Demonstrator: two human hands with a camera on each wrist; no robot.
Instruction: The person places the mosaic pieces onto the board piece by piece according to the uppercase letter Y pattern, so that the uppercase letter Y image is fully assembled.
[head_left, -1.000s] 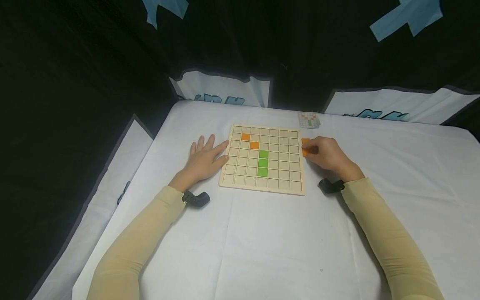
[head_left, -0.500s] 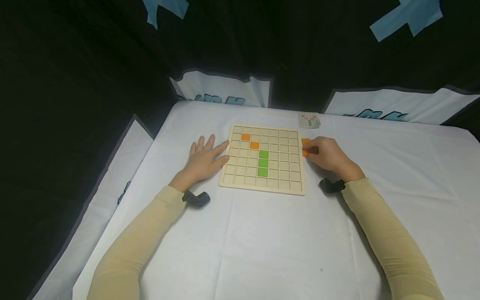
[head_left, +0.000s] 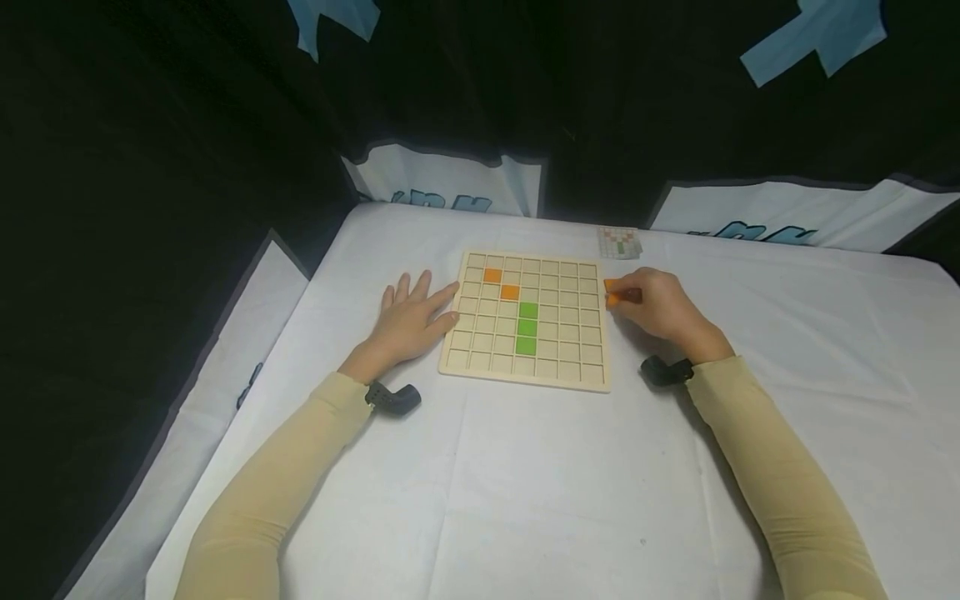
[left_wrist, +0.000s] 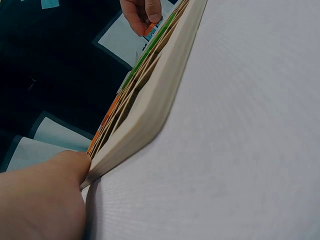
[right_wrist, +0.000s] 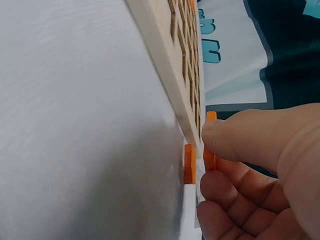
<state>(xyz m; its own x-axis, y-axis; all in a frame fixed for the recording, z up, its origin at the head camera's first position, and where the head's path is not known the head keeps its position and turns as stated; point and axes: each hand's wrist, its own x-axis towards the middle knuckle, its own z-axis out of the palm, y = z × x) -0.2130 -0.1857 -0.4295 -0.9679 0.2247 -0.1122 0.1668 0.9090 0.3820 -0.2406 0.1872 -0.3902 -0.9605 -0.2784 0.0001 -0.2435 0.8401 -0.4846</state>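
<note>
A square wooden grid board [head_left: 566, 375] lies on the white cloth between the hands. Two orange tiles [head_left: 492, 275] sit in its upper left cells, set diagonally, and a column of three green tiles [head_left: 527, 327] fills cells near its middle. My left hand [head_left: 405, 325] rests with spread fingers at the board's left edge, thumb and index finger touching it. Off the right edge, my right hand [head_left: 656, 304] pinches an orange tile [right_wrist: 210, 120] between thumb and fingers, just above the table. Another orange tile [right_wrist: 189, 165] lies on the cloth beneath it, by the board.
Behind the board's right corner lies a small pattern card [head_left: 618, 242] printed with a coloured grid. A white cloth covers the table [head_left: 540, 483]. Black curtains [head_left: 480, 83] with blue tape hang at the back and left.
My right hand has risen slightly, with one orange tile now pinched and tilted apart from the other. My left hand and the board have stayed in place.
</note>
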